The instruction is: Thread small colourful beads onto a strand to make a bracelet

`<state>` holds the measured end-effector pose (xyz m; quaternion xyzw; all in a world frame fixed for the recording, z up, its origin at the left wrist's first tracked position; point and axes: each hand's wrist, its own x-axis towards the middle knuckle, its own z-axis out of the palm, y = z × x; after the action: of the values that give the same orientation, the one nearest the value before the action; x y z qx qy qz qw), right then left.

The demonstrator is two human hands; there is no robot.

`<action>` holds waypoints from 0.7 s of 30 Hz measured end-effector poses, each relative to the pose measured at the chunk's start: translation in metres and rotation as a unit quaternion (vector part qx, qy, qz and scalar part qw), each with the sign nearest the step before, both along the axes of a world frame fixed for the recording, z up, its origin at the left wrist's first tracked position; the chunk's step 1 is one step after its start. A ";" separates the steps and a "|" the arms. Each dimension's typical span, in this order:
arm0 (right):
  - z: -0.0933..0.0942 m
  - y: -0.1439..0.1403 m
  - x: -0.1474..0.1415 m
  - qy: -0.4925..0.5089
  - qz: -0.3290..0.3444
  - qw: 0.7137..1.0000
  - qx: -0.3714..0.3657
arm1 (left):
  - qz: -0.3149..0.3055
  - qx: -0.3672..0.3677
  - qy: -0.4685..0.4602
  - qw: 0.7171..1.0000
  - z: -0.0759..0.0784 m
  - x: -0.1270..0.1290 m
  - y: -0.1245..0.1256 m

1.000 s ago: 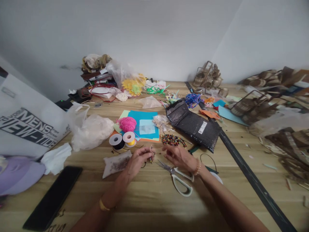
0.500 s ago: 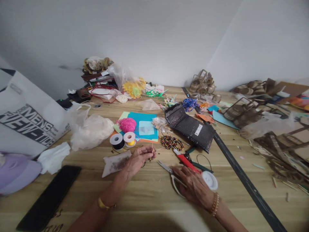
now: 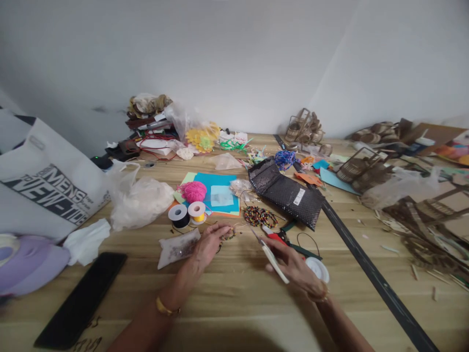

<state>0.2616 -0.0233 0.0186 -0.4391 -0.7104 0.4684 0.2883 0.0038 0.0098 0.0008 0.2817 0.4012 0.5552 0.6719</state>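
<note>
Between its thumb and fingers my left hand (image 3: 210, 242) pinches a small strand of beads (image 3: 229, 236), from which a thin pale thread runs to the right. My right hand (image 3: 291, 264) grips a pair of scissors (image 3: 273, 261) with white handles, raised off the table and turned on edge. The blade tips point up and left, close to the thread; I cannot tell whether they touch it. Just beyond lies a coiled heap of multicoloured beads (image 3: 260, 216). Red-and-green pliers (image 3: 274, 235) lie partly hidden behind my right hand, beside a white spool (image 3: 317, 270).
A bag of small dark beads (image 3: 179, 248), a black spool (image 3: 179, 215) and a yellow spool (image 3: 197, 212) lie left of my hands. Pink yarn (image 3: 193, 191) rests on blue paper (image 3: 220, 178). A black bubble mailer (image 3: 287, 193) and a phone-like black slab (image 3: 82, 298) flank the work area.
My right hand has lifted the scissors off the table and brought their tips up and left toward the thread. My left hand stays pinched on the beads, turned slightly.
</note>
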 end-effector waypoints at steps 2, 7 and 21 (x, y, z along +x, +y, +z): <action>-0.001 0.009 -0.016 0.042 0.000 0.999 -0.015 | 0.007 0.003 -0.030 1.000 0.002 0.000 0.000; -0.012 0.013 -0.038 0.002 -0.041 0.995 0.087 | 0.067 -0.027 0.000 0.997 0.000 0.000 0.001; -0.010 0.007 -0.031 -0.106 -0.016 0.977 0.184 | 0.091 -0.019 0.049 0.994 0.001 0.005 0.003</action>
<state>0.2309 -0.0159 0.0089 -0.4370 -0.8040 0.2754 0.2947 0.0086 0.0126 0.0017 0.2583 0.4684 0.5913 0.6035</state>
